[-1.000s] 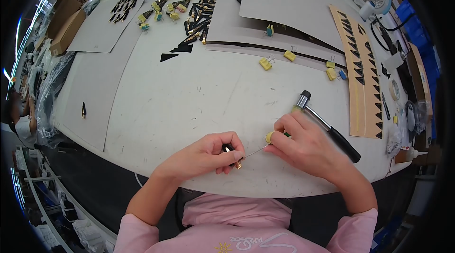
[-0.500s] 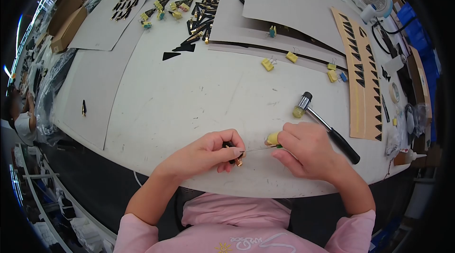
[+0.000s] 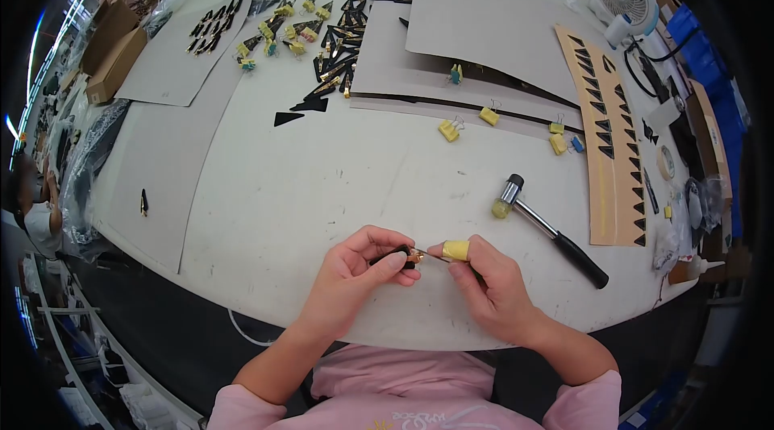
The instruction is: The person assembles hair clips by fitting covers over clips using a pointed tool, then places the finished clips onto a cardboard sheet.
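Working: your left hand [image 3: 348, 275] pinches the black-and-gold piece [image 3: 415, 257] between its fingers | your right hand [image 3: 493, 286] clamps a thin tool [image 3: 436, 256] in its fingers, tip at the gold end | piece looks unfinished; pile of pieces [image 3: 345, 41] beyond your fingers, readiness unclear.

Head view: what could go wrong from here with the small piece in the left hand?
The thin metal tool in the right hand points toward the left hand; a slip might jab it. The small black-and-gold piece is pinched in the fingers, so it could twist loose. The hammer lies near the right hand and might get knocked.
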`<state>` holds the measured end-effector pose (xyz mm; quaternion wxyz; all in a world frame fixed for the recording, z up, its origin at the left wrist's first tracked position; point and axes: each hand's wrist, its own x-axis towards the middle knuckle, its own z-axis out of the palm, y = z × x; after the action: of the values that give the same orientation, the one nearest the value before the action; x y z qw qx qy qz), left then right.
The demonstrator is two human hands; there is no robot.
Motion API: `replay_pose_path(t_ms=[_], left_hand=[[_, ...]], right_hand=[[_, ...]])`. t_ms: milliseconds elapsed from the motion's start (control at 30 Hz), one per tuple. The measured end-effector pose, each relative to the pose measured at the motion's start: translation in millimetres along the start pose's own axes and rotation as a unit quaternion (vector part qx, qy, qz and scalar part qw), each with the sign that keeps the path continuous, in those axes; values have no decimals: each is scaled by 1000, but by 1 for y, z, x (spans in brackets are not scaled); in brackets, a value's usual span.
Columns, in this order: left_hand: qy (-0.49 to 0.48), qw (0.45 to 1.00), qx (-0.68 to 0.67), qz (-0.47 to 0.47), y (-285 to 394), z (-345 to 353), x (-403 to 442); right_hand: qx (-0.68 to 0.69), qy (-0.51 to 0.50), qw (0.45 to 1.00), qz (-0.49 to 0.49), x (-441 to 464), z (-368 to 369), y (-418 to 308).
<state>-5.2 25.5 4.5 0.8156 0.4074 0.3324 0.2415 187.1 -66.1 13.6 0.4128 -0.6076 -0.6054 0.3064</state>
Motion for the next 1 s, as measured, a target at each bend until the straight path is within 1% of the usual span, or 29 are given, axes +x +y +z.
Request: replay_pose_path(t_ms=[67, 433, 533, 733, 833, 900, 1000], left_hand=[[10, 1000, -6, 12, -2, 1, 0], [1, 1000, 0, 2, -3, 0, 0], [2, 1000, 2, 2, -3, 1, 0], [23, 999, 5, 24, -6, 5, 1], [27, 999, 3, 31, -7, 5, 0], [27, 999, 4, 34, -8, 4, 0], [8, 1000, 0, 30, -7, 3, 0]], right_hand=[[1, -2, 1000, 1, -1, 1, 2], [10, -41, 999, 22, 4, -8, -1], [-15, -49, 998, 25, 3, -10, -2], [-36, -35, 999, -20, 4, -9, 3], [-38, -49, 998, -18, 5, -11, 5], [-17, -65, 998, 10, 5, -12, 7], [-34, -82, 996, 22, 7, -16, 5]])
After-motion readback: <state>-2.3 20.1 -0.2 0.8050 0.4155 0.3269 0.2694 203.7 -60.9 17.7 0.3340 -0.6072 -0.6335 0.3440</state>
